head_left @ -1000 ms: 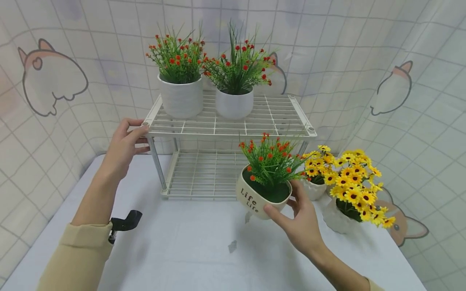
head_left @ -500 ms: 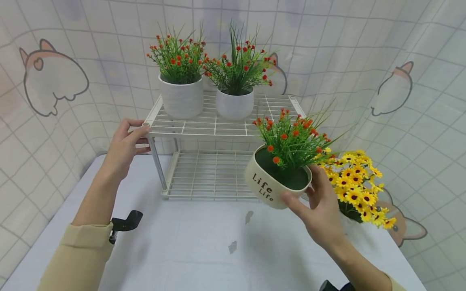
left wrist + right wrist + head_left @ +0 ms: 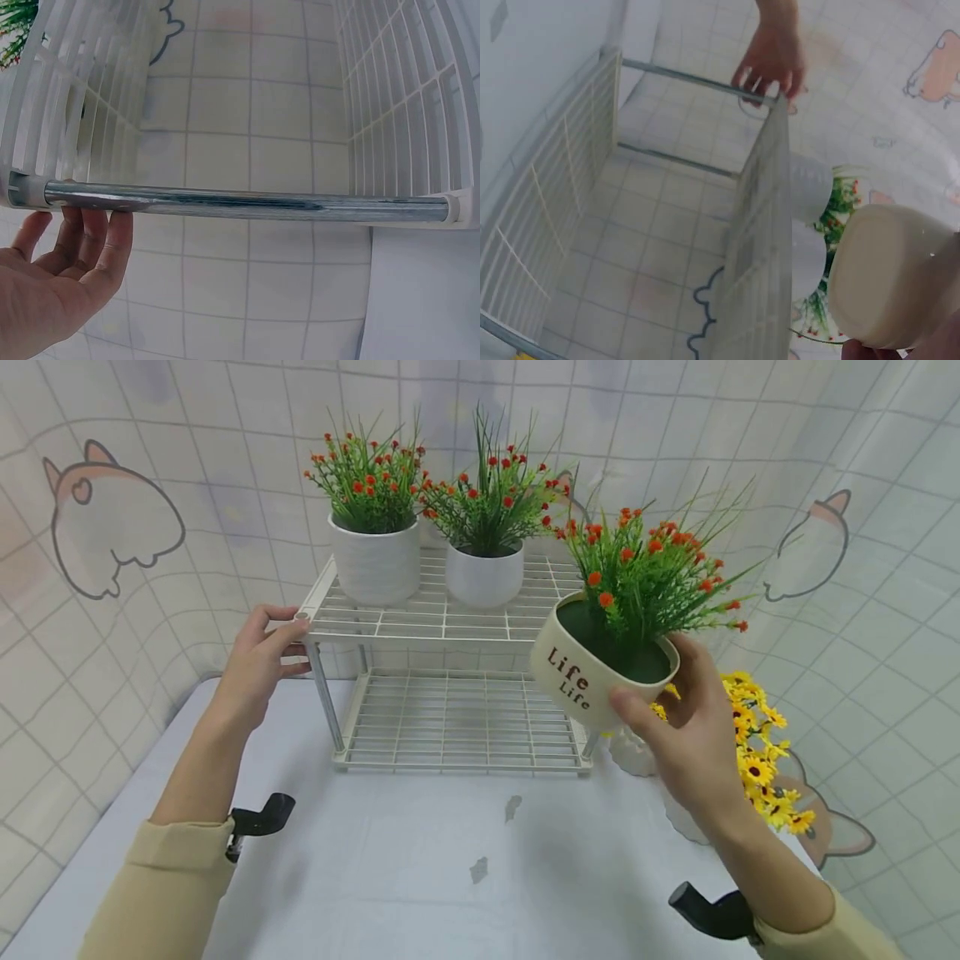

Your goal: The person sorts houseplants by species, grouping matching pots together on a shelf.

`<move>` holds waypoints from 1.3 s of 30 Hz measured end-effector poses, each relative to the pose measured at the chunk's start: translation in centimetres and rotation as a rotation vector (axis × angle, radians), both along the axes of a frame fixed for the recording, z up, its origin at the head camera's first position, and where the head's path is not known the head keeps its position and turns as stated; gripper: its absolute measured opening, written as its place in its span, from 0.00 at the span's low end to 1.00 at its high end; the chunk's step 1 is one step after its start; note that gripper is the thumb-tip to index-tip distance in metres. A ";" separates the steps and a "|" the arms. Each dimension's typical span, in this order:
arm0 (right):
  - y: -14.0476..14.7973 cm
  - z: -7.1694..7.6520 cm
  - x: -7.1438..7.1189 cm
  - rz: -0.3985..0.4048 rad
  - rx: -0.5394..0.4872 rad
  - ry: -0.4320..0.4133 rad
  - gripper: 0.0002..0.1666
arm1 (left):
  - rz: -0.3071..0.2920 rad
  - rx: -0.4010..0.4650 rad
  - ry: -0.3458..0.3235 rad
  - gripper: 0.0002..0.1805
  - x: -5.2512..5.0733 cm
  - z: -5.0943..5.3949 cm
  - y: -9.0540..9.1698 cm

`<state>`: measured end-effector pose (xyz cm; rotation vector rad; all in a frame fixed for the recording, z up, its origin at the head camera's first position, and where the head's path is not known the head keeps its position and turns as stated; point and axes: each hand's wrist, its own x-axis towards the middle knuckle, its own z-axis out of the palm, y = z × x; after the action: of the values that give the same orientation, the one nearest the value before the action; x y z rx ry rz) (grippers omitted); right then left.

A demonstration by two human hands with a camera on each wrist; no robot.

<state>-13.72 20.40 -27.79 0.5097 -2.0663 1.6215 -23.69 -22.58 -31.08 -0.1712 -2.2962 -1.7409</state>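
My right hand [image 3: 697, 735] holds a cream flower pot [image 3: 581, 672] lettered "Life Life", planted with green grass and orange-red flowers. The pot is tilted in the air before the right end of a two-tier white wire rack [image 3: 337, 635]; its pale underside [image 3: 874, 277] shows in the right wrist view. My left hand [image 3: 258, 664] grips the rack's upper front left corner, and in the left wrist view its fingers [image 3: 112, 255] curl at the metal post [image 3: 247, 204]. Two white pots, a taller one [image 3: 377, 568] and a shorter one [image 3: 485, 581], stand upright on the top tier with red-flowered plants.
Yellow daisy-like flowers [image 3: 757, 768] in white pots stand right of the rack, partly hidden behind my right hand. A white cloth [image 3: 420, 860] covers the table. A checked curtain [image 3: 247, 510] with cartoon animals hangs behind.
My right hand has lifted the cream pot up and to the right, from before the lower tier to about the top tier's height. The left hand stays at the rack corner.
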 end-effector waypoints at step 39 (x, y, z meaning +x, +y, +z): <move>0.9 3.5 -13.1 -0.229 0.226 -0.361 0.59 | -0.009 0.010 0.009 0.20 0.1 -0.3 0.1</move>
<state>-26.87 21.31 -24.28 0.0439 -2.4832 1.4345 -23.62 -22.50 -31.37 -0.1874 -2.2837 -1.7524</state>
